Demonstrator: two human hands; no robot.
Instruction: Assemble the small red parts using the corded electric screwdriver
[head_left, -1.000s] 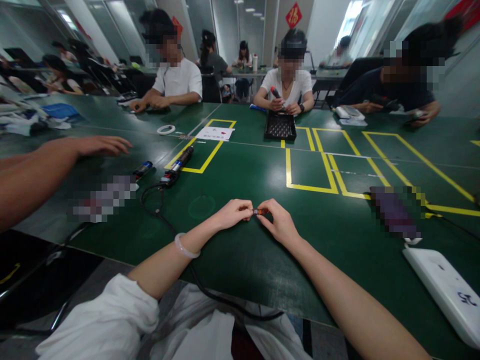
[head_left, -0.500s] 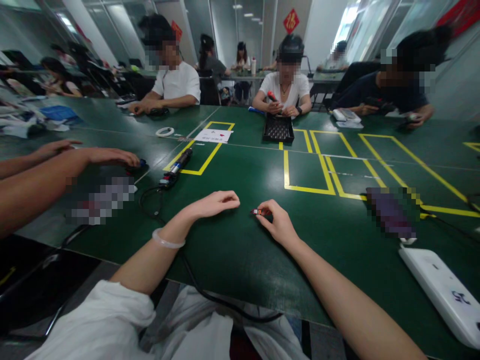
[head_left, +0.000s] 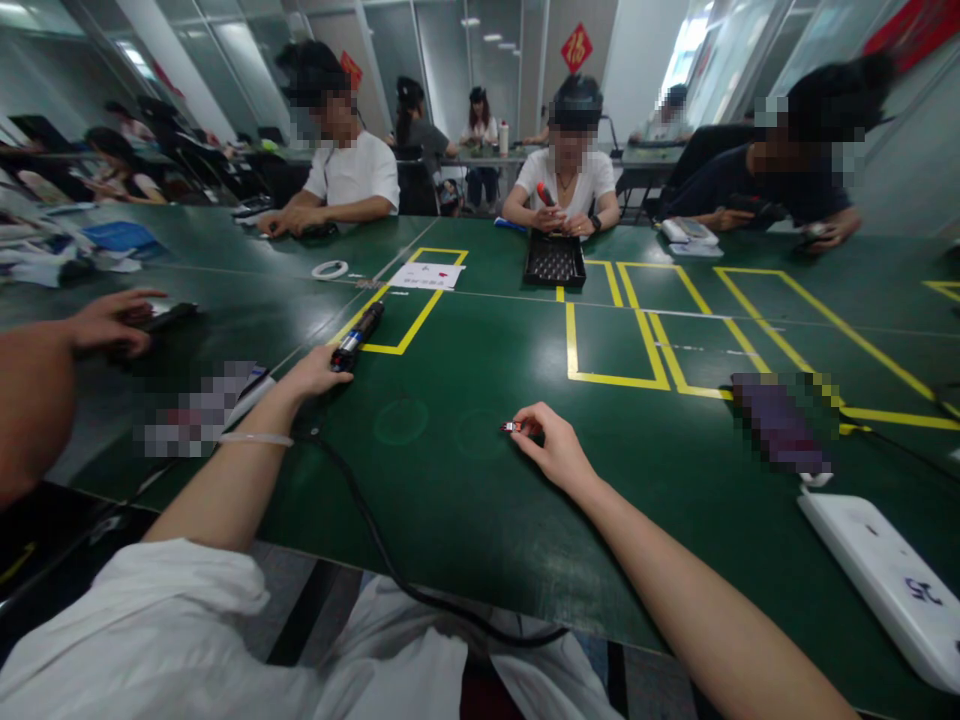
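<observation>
My left hand (head_left: 319,372) is at the near end of a black cylindrical tool (head_left: 364,332) that lies on the green table, its thumb and fingers closed around that end. The tool has a blue-silver band, and a black cord runs from near my hand toward the table edge. In front of me my right hand (head_left: 551,445) pinches a small red and white part (head_left: 511,427) between thumb and fingertips, just above the tabletop. The part's exact kind is too small to make out.
A co-worker's hand (head_left: 112,325) rests by a dark object on the left. A blurred phone-like object (head_left: 780,425) and a white power strip (head_left: 885,590) lie at right. Across the table, a person works over a black tray (head_left: 555,262). Yellow tape (head_left: 619,378) marks rectangles.
My left hand has moved left from the table's middle and closed on the near end of the tool. My right hand stays put. The co-worker's hand at left has drawn back.
</observation>
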